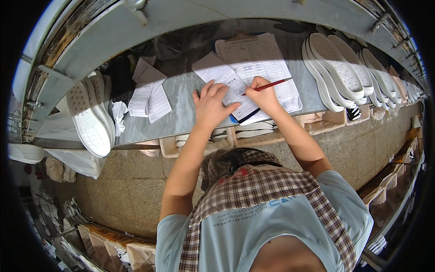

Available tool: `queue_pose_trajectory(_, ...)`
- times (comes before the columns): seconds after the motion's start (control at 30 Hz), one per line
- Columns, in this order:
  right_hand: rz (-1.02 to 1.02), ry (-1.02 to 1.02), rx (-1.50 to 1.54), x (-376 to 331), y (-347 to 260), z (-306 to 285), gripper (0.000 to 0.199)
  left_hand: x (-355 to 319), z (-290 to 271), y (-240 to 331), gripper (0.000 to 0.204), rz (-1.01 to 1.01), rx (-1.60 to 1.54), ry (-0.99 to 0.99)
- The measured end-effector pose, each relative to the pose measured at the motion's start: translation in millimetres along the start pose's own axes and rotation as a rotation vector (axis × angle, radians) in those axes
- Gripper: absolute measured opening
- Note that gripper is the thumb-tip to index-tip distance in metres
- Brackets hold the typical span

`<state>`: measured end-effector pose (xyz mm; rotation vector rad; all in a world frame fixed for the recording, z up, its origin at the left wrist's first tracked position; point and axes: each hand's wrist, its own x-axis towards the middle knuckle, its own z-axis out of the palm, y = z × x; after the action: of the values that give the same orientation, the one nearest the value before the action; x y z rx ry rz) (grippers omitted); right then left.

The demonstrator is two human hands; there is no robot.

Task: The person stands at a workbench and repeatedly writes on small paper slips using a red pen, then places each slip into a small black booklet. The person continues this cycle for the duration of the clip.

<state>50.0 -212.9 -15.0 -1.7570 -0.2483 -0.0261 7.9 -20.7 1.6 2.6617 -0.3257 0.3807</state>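
Observation:
In my right hand (264,96) is a slim dark red pen (274,84), its tip down on a small printed slip (234,97). My left hand (212,103) lies on the left side of that slip with its fingers spread, pressing on the paper. The slip rests over a clipboard of ruled forms (276,59), whose metal clip (239,35) is at the far end. Some handwriting shows on the forms. A dark edge and a bit of blue peek out under the near end of the papers.
Loose printed slips (147,97) and a crumpled white paper (119,113) lie to the left. White shoe soles (90,122) stand at the left end of the grey bench (181,120). More white soles (337,68) line the right. Bins (326,123) with soles sit below the bench edge.

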Motion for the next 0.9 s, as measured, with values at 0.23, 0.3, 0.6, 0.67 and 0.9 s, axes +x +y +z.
queue_pose_trajectory(0.23, -0.030, 0.039, -0.025, 1.7, -0.9, -1.8, 0.023, -0.9, 0.3, 0.3, 0.059, 0.009, -0.005, 0.012)
queue_pose_trajectory(0.3, 0.043, 0.057, 0.129, 0.3, -6.7, -6.9, 0.023, -0.5, -0.3, 0.3, 0.055, 0.030, 0.004, 0.045)
queue_pose_trajectory(0.6, 0.043, -0.058, -0.014, -18.4, -8.2, -15.0, 0.025, -0.2, -0.1, 2.2, 0.054, 0.019, 0.002, 0.047)
queue_pose_trajectory(0.67, 0.031, -0.084, -0.077, -20.6, -6.9, -15.5, 0.026, -0.3, -0.6, 2.1, 0.054, 0.017, 0.000, 0.039)
queue_pose_trajectory(0.9, 0.038, -0.028, -0.051, -19.8, -9.8, -15.1, 0.026, 0.6, -1.6, 2.9, 0.054, 0.012, 0.007, 0.028)
